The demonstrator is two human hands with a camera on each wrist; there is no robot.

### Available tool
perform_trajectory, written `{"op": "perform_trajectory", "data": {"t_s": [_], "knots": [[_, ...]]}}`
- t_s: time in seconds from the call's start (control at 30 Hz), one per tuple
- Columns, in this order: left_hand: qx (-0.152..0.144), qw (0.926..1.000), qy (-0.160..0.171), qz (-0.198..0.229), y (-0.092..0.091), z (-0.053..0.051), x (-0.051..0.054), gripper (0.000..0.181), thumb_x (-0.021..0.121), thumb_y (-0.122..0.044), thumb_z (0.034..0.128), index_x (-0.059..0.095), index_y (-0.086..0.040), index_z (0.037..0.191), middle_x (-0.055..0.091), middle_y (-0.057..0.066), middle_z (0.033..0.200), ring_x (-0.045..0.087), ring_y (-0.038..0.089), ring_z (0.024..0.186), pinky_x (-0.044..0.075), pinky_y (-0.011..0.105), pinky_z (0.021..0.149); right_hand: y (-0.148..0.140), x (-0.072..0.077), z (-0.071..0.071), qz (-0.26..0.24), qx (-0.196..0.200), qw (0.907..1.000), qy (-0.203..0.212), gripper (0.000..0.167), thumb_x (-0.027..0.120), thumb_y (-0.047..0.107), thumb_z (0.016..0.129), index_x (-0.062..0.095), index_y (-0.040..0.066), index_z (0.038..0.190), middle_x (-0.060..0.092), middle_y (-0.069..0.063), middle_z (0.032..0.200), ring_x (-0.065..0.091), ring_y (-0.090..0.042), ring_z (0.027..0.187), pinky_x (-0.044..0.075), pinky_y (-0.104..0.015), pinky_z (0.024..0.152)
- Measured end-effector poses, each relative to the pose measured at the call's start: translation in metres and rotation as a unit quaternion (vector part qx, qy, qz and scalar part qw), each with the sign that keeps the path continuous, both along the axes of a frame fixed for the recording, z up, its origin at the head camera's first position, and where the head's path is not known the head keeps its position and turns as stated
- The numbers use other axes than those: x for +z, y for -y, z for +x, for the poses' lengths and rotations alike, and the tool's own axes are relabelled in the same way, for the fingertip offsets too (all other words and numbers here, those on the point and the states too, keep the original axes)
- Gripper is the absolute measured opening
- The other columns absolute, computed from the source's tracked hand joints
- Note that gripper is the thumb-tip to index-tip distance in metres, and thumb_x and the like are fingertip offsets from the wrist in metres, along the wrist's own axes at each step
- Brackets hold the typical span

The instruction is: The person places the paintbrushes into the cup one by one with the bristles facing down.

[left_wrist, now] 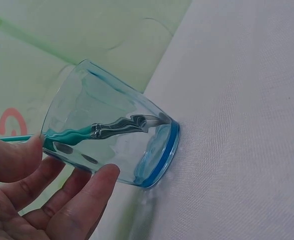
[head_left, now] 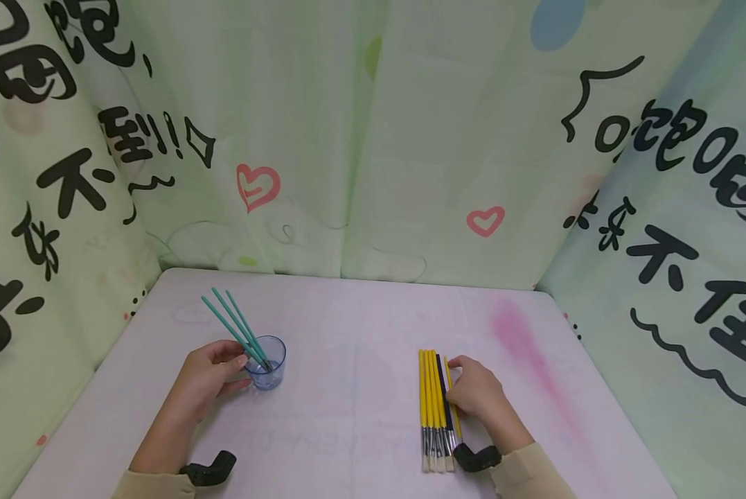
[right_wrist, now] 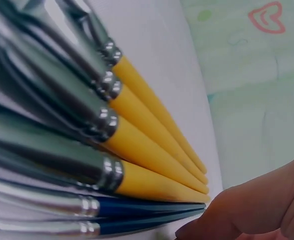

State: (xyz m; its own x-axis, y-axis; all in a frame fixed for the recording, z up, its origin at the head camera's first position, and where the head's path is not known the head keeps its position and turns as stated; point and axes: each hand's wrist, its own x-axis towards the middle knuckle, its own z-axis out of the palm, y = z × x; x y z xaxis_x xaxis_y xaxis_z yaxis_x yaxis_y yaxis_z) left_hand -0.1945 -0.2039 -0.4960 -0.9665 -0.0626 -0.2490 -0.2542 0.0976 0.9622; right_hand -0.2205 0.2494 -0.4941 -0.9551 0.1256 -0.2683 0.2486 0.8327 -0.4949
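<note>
A clear blue cup (head_left: 267,378) stands on the left of the table with teal paintbrushes (head_left: 238,326) leaning in it, bristles down. My left hand (head_left: 213,374) holds the cup from its left side; in the left wrist view the thumb is by the rim and the fingers lie along the wall. To the right, yellow paintbrushes (head_left: 431,395) and navy paintbrushes (right_wrist: 147,206) lie side by side, bristles towards me. My right hand (head_left: 478,391) pinches a thin yellow paintbrush (head_left: 456,416) at the row's right edge, slightly slanted; its contact is partly hidden by the hand.
A pale pink cloth covers the table (head_left: 348,333), with a darker pink streak at the right. Printed curtains (head_left: 348,138) enclose the back and both sides. Black wrist devices (head_left: 210,469) sit by both sleeves.
</note>
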Motion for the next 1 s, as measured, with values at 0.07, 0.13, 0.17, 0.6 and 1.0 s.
{"op": "perform_trajectory", "data": {"t_s": [0.07,0.13,0.17,0.6,1.0], "knots": [[0.001,1.0000,0.000,0.001,0.001,-0.001,-0.001,0.042,0.063,-0.004,0.1066,0.053,0.012,0.144,0.066,0.015,0.122,0.069,0.013,0.101,0.070,0.037,0.087,-0.003,-0.001,-0.001,-0.022,-0.009,0.9997,0.008,0.065,0.070,-0.001,0.082,0.058,0.001,0.146,0.064,-0.011,0.083,0.059,-0.020,0.054,0.050,-0.026,0.048],[0.002,1.0000,0.000,0.001,0.001,-0.002,-0.002,0.042,0.063,-0.004,0.1066,0.053,0.012,0.144,0.066,0.016,0.122,0.069,0.013,0.100,0.070,0.038,0.087,-0.006,-0.003,-0.003,-0.054,-0.019,0.9982,0.017,0.066,0.069,-0.002,0.082,0.057,0.001,0.147,0.064,-0.012,0.086,0.058,-0.020,0.054,0.052,-0.026,0.047],[0.002,1.0000,-0.001,0.002,0.001,-0.002,-0.002,0.042,0.063,-0.003,0.1066,0.053,0.012,0.144,0.066,0.016,0.122,0.069,0.013,0.100,0.070,0.038,0.087,-0.007,-0.003,-0.003,-0.070,-0.026,0.9970,0.022,0.065,0.069,-0.002,0.082,0.057,0.001,0.147,0.064,-0.013,0.088,0.058,-0.020,0.055,0.054,-0.026,0.048],[0.001,0.9999,-0.004,0.011,0.002,-0.003,-0.004,0.041,0.063,-0.002,0.1061,0.053,0.013,0.143,0.066,0.013,0.117,0.068,0.013,0.100,0.070,0.036,0.087,-0.001,0.001,-0.008,-0.184,-0.039,0.9821,0.008,0.070,0.072,-0.005,0.084,0.056,0.008,0.151,0.058,-0.010,0.094,0.058,-0.022,0.066,0.060,-0.028,0.055],[0.002,1.0000,-0.004,0.006,0.001,-0.002,-0.001,0.040,0.063,-0.002,0.1061,0.054,0.013,0.142,0.066,0.017,0.121,0.068,0.013,0.099,0.070,0.037,0.088,0.027,0.009,-0.013,-0.274,-0.022,0.9609,-0.034,0.065,0.072,-0.004,0.090,0.056,0.009,0.151,0.059,-0.010,0.097,0.059,-0.022,0.076,0.064,-0.030,0.059]]}}
